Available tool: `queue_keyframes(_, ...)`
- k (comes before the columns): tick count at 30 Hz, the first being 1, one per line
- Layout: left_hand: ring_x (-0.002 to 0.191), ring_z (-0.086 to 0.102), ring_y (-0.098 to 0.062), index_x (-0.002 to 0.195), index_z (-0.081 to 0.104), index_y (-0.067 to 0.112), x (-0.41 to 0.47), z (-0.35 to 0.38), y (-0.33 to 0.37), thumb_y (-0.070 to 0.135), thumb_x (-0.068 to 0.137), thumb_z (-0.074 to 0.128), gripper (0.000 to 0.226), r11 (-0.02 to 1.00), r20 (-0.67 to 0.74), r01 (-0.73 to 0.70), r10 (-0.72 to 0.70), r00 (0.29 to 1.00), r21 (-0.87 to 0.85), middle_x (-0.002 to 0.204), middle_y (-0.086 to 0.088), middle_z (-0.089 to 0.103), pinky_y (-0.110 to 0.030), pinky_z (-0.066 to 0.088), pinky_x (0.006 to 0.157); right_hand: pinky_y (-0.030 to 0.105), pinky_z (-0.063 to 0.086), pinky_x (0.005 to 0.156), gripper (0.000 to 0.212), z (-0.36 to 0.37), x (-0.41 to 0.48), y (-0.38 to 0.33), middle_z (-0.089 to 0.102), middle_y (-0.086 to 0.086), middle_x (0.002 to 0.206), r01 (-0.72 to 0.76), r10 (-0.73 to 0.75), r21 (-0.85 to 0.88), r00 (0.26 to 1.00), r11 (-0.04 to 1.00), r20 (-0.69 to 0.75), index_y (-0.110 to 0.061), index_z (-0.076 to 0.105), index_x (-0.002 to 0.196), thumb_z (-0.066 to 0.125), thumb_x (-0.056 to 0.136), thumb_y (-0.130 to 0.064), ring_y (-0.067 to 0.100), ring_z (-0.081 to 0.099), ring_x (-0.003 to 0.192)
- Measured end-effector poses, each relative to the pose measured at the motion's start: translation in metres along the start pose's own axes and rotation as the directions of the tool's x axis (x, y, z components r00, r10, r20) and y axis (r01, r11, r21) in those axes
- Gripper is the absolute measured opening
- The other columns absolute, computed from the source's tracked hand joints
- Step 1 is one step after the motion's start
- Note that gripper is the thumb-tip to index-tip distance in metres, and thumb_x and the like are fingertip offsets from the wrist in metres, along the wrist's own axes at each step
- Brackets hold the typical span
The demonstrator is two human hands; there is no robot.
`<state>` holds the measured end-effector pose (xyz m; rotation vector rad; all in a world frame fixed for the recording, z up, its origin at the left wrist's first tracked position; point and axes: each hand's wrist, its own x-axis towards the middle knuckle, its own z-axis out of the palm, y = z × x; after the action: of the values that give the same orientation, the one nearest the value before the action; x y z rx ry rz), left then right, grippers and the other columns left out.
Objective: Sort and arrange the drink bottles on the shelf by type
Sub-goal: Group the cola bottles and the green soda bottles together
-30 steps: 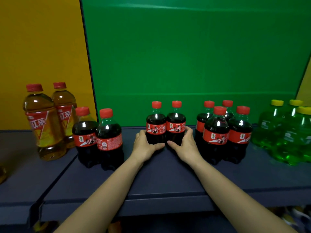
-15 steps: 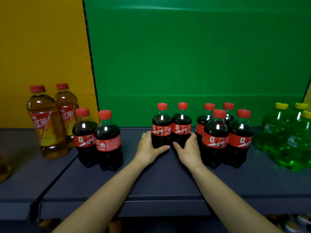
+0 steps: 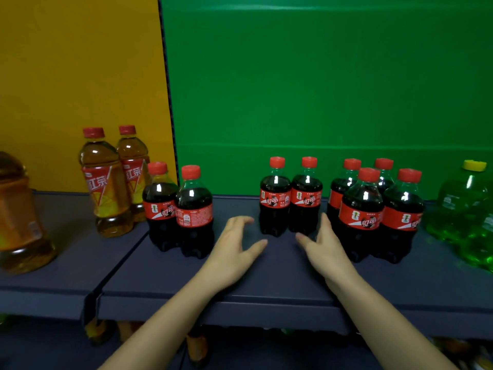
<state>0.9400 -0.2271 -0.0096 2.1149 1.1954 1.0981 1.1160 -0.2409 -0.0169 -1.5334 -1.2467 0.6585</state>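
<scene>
Standing in the middle of the dark shelf (image 3: 266, 279) are two small cola bottles, side by side and touching: the left middle cola (image 3: 274, 198) and the right middle cola (image 3: 306, 197). Both have red caps and red labels.

The left hand (image 3: 234, 249) is just near and left of them. Its fingers are spread and loose, and it holds nothing. A small gap shows between it and the bottles. The right hand (image 3: 326, 247) is just near and right of them, also spread wide and holding nothing. Its thumb is very close to the right middle cola, and I cannot tell if it touches.

To the right, a bunch of four colas (image 3: 362, 217) stands close together. To the left is a pair of colas (image 3: 194, 214). Farther left are two tea bottles (image 3: 106, 188) and a big tea bottle (image 3: 18, 209) at the edge. Green soda bottles (image 3: 464, 206) stand at the far right.

Behind the shelf are a green wall (image 3: 320, 89) and a yellow wall (image 3: 80, 62).
</scene>
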Motion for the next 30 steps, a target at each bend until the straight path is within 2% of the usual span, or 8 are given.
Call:
queue_keyframes(3, 0.101, 0.054, -0.005, 0.113, 0.054, 0.015, -0.037, -0.027, -0.008, 0.016, 0.088, 0.06, 0.025, 0.998, -0.072, 0.002, -0.007, 0.997, -0.068, 0.113, 0.0, 0.054, -0.005, 0.04, 0.082, 0.037, 0.021, 0.116, 0.08, 0.013, -0.029, -0.003, 0.012, 0.0, 0.156, 0.034, -0.043, 0.098, 0.994, 0.995, 0.099, -0.02, -0.001, 0.149, 0.054, 0.092, -0.015, 0.018, 0.02, 0.142)
queue_keyframes(6, 0.086, 0.057, -0.009, 0.093, 0.062, 0.016, -0.058, -0.054, -0.025, 0.007, 0.086, 0.061, 0.011, 0.998, -0.253, 0.023, -0.036, 0.967, -0.056, 0.094, -0.001, 0.063, -0.008, 0.042, 0.067, 0.035, 0.025, 0.114, 0.075, 0.039, -0.042, -0.017, 0.016, 0.0, 0.155, 0.081, -0.105, 0.125, 0.973, 0.989, 0.205, -0.022, 0.006, 0.149, 0.054, 0.092, -0.013, 0.018, 0.026, 0.14)
queue_keyframes(8, 0.082, 0.056, -0.009, 0.088, 0.059, 0.02, -0.063, -0.07, -0.039, 0.006, 0.085, 0.063, 0.014, 0.998, -0.403, 0.055, -0.043, 0.914, 0.016, 0.092, -0.001, 0.062, -0.013, 0.043, 0.068, 0.031, 0.03, 0.111, 0.073, 0.062, -0.045, -0.032, 0.021, -0.002, 0.152, 0.123, -0.15, 0.109, 0.944, 0.986, 0.292, -0.022, 0.01, 0.148, 0.055, 0.092, -0.015, 0.016, 0.03, 0.137)
queue_keyframes(11, 0.09, 0.052, -0.012, 0.103, 0.05, 0.014, -0.057, -0.089, -0.058, 0.01, 0.08, 0.069, 0.03, 0.982, -0.543, 0.157, -0.074, 0.837, 0.108, 0.103, -0.002, 0.05, -0.029, 0.046, 0.082, 0.031, 0.027, 0.112, 0.081, 0.1, -0.046, -0.049, 0.02, -0.004, 0.151, 0.221, -0.23, 0.065, 0.913, 0.973, 0.337, -0.019, 0.007, 0.147, 0.061, 0.088, -0.022, 0.012, 0.025, 0.137)
queue_keyframes(15, 0.111, 0.042, -0.015, 0.129, 0.035, 0.005, -0.035, -0.102, -0.068, 0.014, 0.072, 0.078, 0.072, 0.969, -0.407, 0.24, -0.193, 0.893, 0.066, 0.12, -0.001, 0.038, -0.031, 0.039, 0.094, 0.033, 0.025, 0.111, 0.098, 0.138, -0.041, -0.067, 0.024, 0.0, 0.145, 0.294, -0.287, 0.005, 0.928, 0.956, 0.237, -0.017, 0.009, 0.144, 0.074, 0.073, -0.034, 0.018, 0.025, 0.136)
queue_keyframes(22, 0.103, 0.049, -0.011, 0.119, 0.038, 0.016, -0.009, -0.109, -0.066, 0.008, 0.072, 0.077, 0.062, 0.965, -0.299, 0.217, -0.252, 0.92, -0.144, 0.111, 0.004, 0.052, -0.024, 0.037, 0.085, 0.029, 0.042, 0.088, 0.091, 0.147, -0.02, -0.08, 0.046, -0.002, 0.129, 0.289, -0.29, 0.034, 0.957, 0.957, 0.016, -0.024, 0.024, 0.126, 0.084, 0.058, -0.034, 0.018, 0.048, 0.117)
queue_keyframes(26, 0.09, 0.053, 0.0, 0.115, 0.04, 0.018, -0.01, -0.11, -0.06, 0.007, 0.069, 0.079, 0.062, 0.953, -0.251, 0.206, -0.26, 0.932, -0.221, 0.098, 0.015, 0.055, -0.013, 0.041, 0.073, 0.023, 0.044, 0.087, 0.076, 0.126, -0.013, -0.07, 0.051, -0.008, 0.113, 0.268, -0.303, 0.209, 0.94, 0.94, 0.157, -0.028, 0.028, 0.109, 0.086, 0.061, -0.021, 0.011, 0.055, 0.106)
queue_keyframes(30, 0.096, 0.056, 0.005, 0.116, 0.044, 0.02, -0.016, -0.105, -0.055, 0.008, 0.067, 0.081, 0.062, 0.954, -0.179, 0.181, -0.226, 0.958, -0.237, 0.106, 0.013, 0.059, -0.009, 0.044, 0.073, 0.03, 0.042, 0.104, 0.071, 0.091, -0.007, -0.053, 0.053, -0.006, 0.128, 0.191, -0.329, 0.345, 0.852, 0.919, 0.407, -0.031, 0.033, 0.116, 0.08, 0.068, -0.009, 0.008, 0.054, 0.117)
